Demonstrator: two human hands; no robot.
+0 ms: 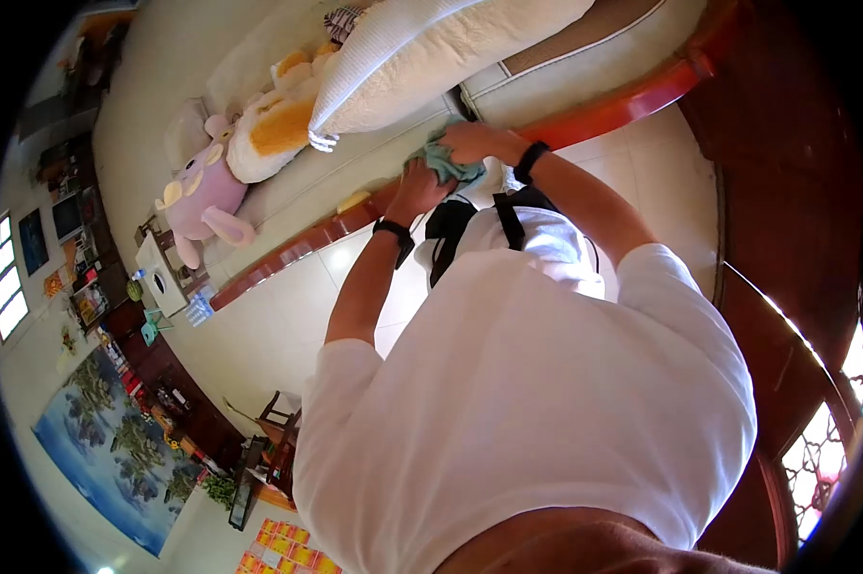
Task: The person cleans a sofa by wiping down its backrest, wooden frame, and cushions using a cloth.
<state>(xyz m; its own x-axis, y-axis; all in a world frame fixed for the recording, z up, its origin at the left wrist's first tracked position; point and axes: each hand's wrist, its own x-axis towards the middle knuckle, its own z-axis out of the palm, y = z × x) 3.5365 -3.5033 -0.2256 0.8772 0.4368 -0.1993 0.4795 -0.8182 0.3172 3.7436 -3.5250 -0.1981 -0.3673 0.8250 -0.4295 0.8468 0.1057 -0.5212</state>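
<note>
A crumpled green cloth (465, 170) is bunched up at the front edge of a long cushioned seat with a red wooden rail (302, 247). My left hand (419, 189) is closed on the near side of the cloth. On its other side, my right hand (474, 142) grips the same cloth, with the fingers partly hidden in its folds. Both hands are close together. A small yellow object (353, 201), too indistinct to name, lies on the rail beside my left hand.
A large cream pillow (403, 72) and plush toys, including a pink one (207, 196), rest on the seat. A tissue box (159, 275) stands past the rail's far end. Dark wooden furniture (775, 163) is at right. Pale tiles (259, 316) cover the floor.
</note>
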